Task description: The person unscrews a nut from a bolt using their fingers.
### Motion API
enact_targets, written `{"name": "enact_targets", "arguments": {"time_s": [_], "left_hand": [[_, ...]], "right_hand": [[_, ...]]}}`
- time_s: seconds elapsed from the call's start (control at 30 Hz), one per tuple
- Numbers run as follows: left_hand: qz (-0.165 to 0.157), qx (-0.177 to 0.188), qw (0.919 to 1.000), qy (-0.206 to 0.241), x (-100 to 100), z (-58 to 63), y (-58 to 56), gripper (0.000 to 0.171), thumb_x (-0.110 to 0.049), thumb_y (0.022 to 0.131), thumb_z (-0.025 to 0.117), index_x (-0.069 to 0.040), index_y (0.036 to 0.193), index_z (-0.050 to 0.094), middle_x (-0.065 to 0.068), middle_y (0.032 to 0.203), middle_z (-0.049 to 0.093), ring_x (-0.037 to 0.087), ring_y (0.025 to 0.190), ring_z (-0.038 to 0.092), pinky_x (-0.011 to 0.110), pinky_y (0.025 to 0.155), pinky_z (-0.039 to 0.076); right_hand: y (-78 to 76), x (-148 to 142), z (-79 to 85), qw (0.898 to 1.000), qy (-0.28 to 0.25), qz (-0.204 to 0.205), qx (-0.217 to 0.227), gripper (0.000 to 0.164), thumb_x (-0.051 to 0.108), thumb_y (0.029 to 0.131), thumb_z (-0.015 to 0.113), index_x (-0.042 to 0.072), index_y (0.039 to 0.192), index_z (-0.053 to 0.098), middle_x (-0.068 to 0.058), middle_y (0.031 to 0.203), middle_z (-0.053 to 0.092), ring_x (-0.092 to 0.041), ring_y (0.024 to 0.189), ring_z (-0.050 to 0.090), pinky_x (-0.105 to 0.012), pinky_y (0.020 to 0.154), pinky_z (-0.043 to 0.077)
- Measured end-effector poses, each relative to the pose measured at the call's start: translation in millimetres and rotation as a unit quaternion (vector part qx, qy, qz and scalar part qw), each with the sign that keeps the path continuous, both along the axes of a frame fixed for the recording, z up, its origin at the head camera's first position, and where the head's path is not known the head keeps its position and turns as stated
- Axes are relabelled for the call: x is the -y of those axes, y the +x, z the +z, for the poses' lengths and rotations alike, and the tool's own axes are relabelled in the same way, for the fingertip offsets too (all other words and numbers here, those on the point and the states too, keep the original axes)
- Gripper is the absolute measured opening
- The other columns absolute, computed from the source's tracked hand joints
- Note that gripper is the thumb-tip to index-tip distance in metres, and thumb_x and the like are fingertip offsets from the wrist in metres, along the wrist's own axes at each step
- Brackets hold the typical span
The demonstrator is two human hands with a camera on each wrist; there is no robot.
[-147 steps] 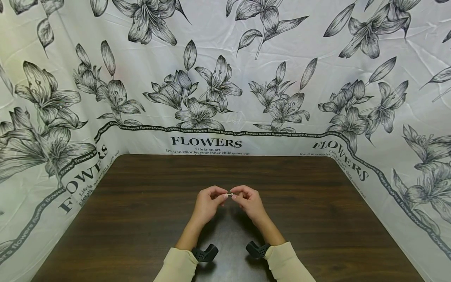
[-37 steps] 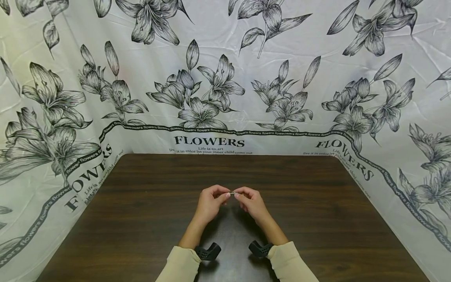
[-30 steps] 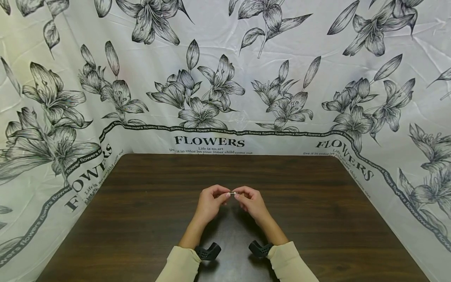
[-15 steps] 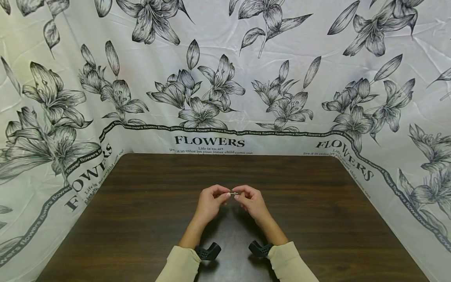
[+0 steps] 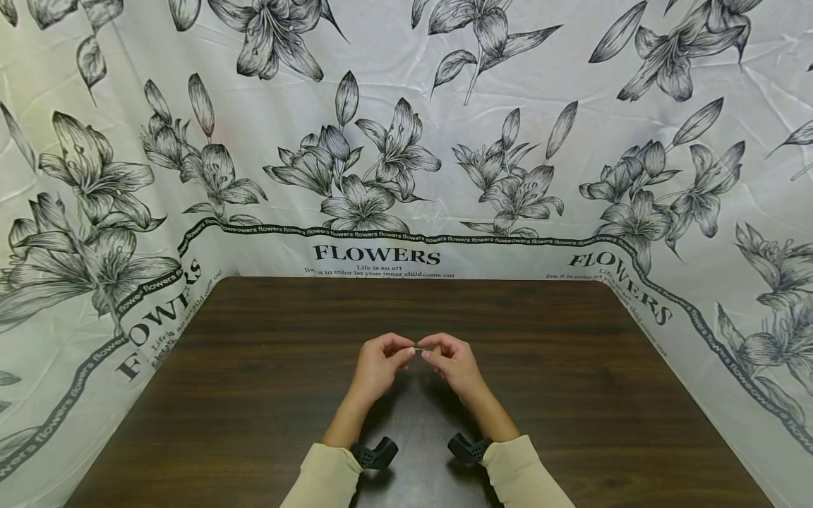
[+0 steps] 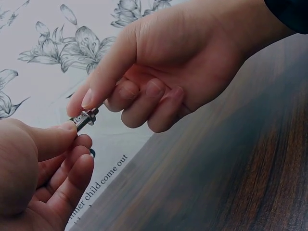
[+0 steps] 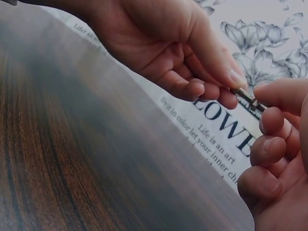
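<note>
A small metal bolt (image 6: 81, 122), its thread showing, lies between both hands above the table. A ring like a nut or washer (image 6: 90, 117) sits round it near one end; its exact kind is too small to tell. My left hand (image 5: 375, 368) pinches one end of the bolt between thumb and forefinger. At the other end, my right hand (image 5: 454, 367) has thumb and forefinger round the bolt by the ring. The other fingers of the right hand (image 7: 284, 159) are curled in loosely. The fingertips hide parts of the bolt.
A dark wood table (image 5: 286, 423) spreads beneath the hands. White cloth (image 5: 394, 176) printed with flowers and lettering hangs behind it and at both sides. Black wrist mounts (image 5: 376, 453) sit at the cuffs of the pale sleeves (image 5: 324, 476).
Both hands keep almost the same place and keep the bolt between them. The right fingertips shift slightly at the bolt's end. Since the oldest frame, the whole head view has shifted a little.
</note>
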State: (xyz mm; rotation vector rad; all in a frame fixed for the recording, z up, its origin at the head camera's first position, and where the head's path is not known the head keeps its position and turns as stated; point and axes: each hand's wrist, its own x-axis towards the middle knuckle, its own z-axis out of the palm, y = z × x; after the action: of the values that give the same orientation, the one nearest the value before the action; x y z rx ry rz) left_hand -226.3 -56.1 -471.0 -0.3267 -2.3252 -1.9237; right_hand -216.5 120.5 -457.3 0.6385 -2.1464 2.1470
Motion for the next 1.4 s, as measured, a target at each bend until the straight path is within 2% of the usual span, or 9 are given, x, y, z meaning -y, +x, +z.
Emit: {"name": "enact_targets", "arguments": {"time_s": [0.3,0.7,0.97,1.4], "left_hand": [[-0.003,-0.003,1.0,-0.008,0.3,2.5,1.1,0.005,-0.005,0.086,0.073,-0.007,0.091,0.073,0.004,0.078,0.069,0.028,0.063,0.065,0.044,0.059,0.055],[-0.004,-0.005,1.0,-0.005,0.0,2.5,1.5,0.005,-0.006,0.086,0.073,-0.006,0.091,0.073,0.004,0.079,0.069,0.031,0.064,0.065,0.042,0.059,0.055],[-0.007,-0.013,0.9999,-0.005,0.6,1.6,0.6,0.007,-0.006,0.087,0.073,-0.002,0.093,0.072,0.005,0.079,0.069,0.031,0.063,0.065,0.035,0.056,0.053],[-0.003,-0.012,0.9999,0.003,0.7,1.3,0.0,0.005,-0.005,0.085,0.074,-0.006,0.09,0.073,0.005,0.077,0.068,0.019,0.06,0.063,0.037,0.058,0.055]], "right_hand": [[1.7,1.9,2.6,1.0,0.0,-0.018,0.008,0.016,-0.005,0.091,0.062,-0.015,0.103,0.062,-0.001,0.058,0.046,-0.008,0.047,0.042,-0.019,0.045,0.036],[1.1,3.1,0.8,0.997,0.035,-0.039,0.061,0.018,0.005,0.093,0.064,-0.013,0.097,0.065,-0.003,0.058,0.046,-0.008,0.047,0.042,-0.02,0.045,0.035],[1.2,3.8,-0.1,0.997,0.031,-0.036,0.06,0.017,0.004,0.093,0.065,-0.013,0.095,0.065,-0.001,0.058,0.046,-0.008,0.047,0.042,-0.02,0.045,0.036],[-0.5,3.0,-2.4,0.999,0.006,-0.015,0.037,0.017,-0.003,0.09,0.065,-0.015,0.102,0.063,-0.002,0.059,0.047,-0.007,0.047,0.042,-0.019,0.045,0.035]]}}
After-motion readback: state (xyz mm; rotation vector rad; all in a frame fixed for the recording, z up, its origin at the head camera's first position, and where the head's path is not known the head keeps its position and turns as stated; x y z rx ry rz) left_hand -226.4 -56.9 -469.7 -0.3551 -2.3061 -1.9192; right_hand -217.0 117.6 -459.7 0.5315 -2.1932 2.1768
